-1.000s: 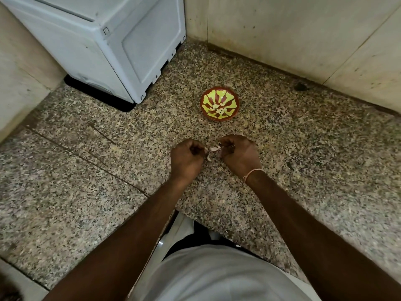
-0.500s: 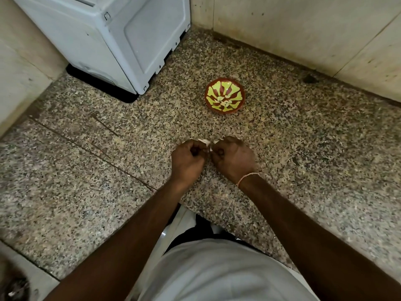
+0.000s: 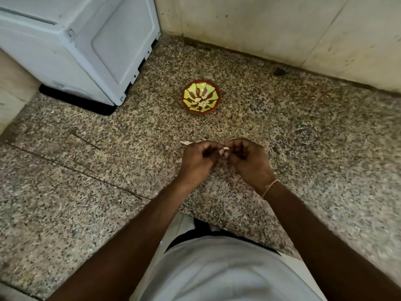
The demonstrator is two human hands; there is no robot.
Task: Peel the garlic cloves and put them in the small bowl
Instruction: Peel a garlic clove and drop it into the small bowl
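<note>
Both hands, left hand (image 3: 196, 158) and right hand (image 3: 246, 158), pinch one garlic clove (image 3: 224, 150), and the small bowl (image 3: 201, 97) sits at about eleven o'clock, a bit closer to the left

I note bare forearms, no sleeves visible; thin pale thread bracelet (image 3: 269, 187) on right wrist; light grey-white shirt (image 3: 227, 274) over torso; dark waistband (image 3: 186, 236) beneath its hem.

Garlic clove (image 3: 224, 150) mostly hidden between curled fingers (image 3: 238, 146) (bowl (image 3: 200, 92) contents too small to tell)
</note>
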